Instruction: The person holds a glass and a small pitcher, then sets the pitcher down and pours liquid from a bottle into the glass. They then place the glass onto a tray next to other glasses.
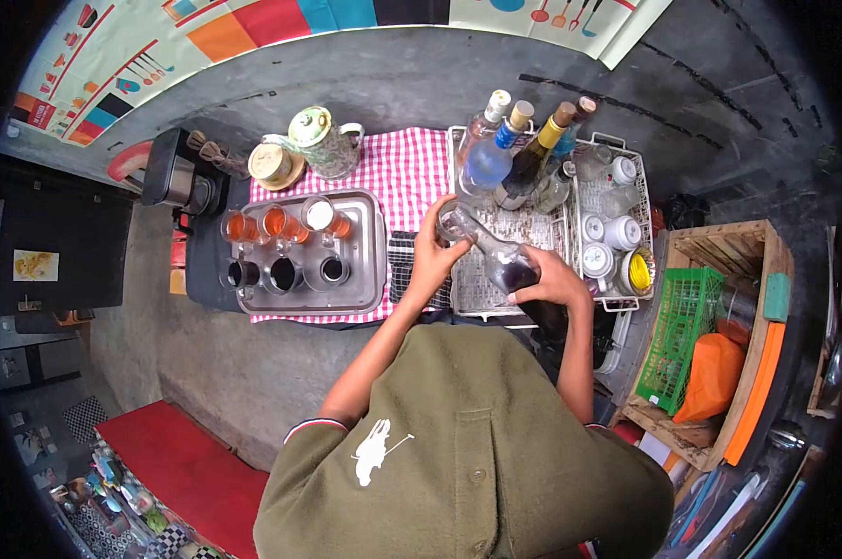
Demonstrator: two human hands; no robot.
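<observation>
My left hand (434, 253) is wrapped round a clear drinking glass (457, 220) over the white wire rack (479, 296). A glass carafe (511, 267) of dark liquid is gripped by my right hand (556, 279). It lies tilted, its narrow neck pointing left and its mouth right at the glass. To the left, a metal tray (380, 270) carries glasses of orange drink (277, 222) in its back row and glasses of dark drink (284, 275) in front. White foam or cream tops one orange glass (319, 215).
Tall bottles (531, 158) stand behind my hands in the rack. White-lidded jars (623, 232) fill its right side. A lidded glass pitcher (326, 144) and a lidded pot (271, 164) sit on the checkered cloth (407, 168). At right is a wooden crate (719, 240) with a green basket (679, 340).
</observation>
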